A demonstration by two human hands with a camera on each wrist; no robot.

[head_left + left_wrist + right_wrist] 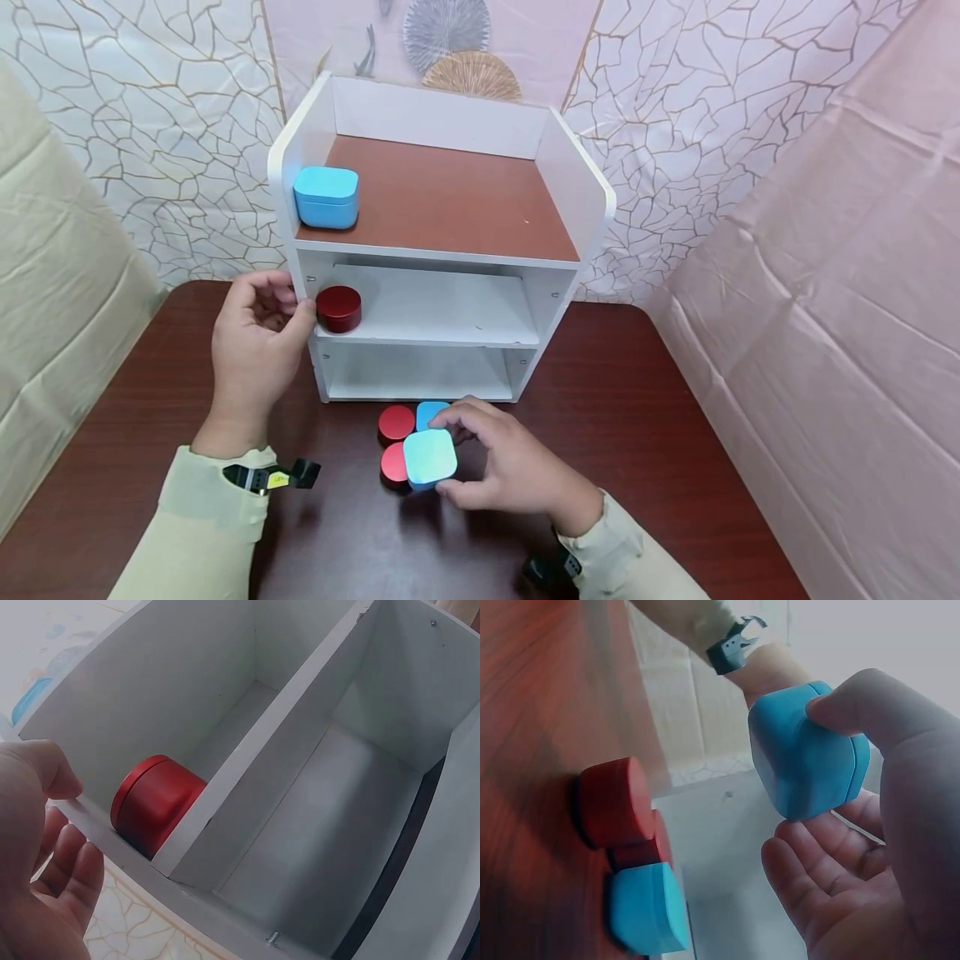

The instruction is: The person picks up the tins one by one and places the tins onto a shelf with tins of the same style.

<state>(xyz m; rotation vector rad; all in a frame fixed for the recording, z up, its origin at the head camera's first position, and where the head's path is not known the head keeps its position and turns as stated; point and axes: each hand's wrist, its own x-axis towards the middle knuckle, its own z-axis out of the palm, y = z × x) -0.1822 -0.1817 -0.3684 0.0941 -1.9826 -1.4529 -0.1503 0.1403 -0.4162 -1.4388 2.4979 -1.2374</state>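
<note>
At the shelf unit's left side panel (pixel 306 287), my left hand (pixel 258 342) holds the edge, thumb at the front and fingers curled on the outer side. A round red tin (pixel 339 310) stands just inside that panel on the middle shelf; the left wrist view shows the red tin (pixel 156 804) near my thumb. My right hand (pixel 513 462) pinches a rounded-square blue tin (pixel 430 457) between thumb and fingers, lifted above the table in the right wrist view. Beside it on the table are two round red tins (pixel 396 424) and another blue tin (pixel 431 412), partly hidden.
A larger blue tin (pixel 327 197) sits at the left of the brown top shelf (pixel 450 196). Below are a white middle shelf (pixel 442 308) and a bottom shelf (pixel 420 372). The unit stands on a dark wooden table (pixel 622 417), with curtains around it.
</note>
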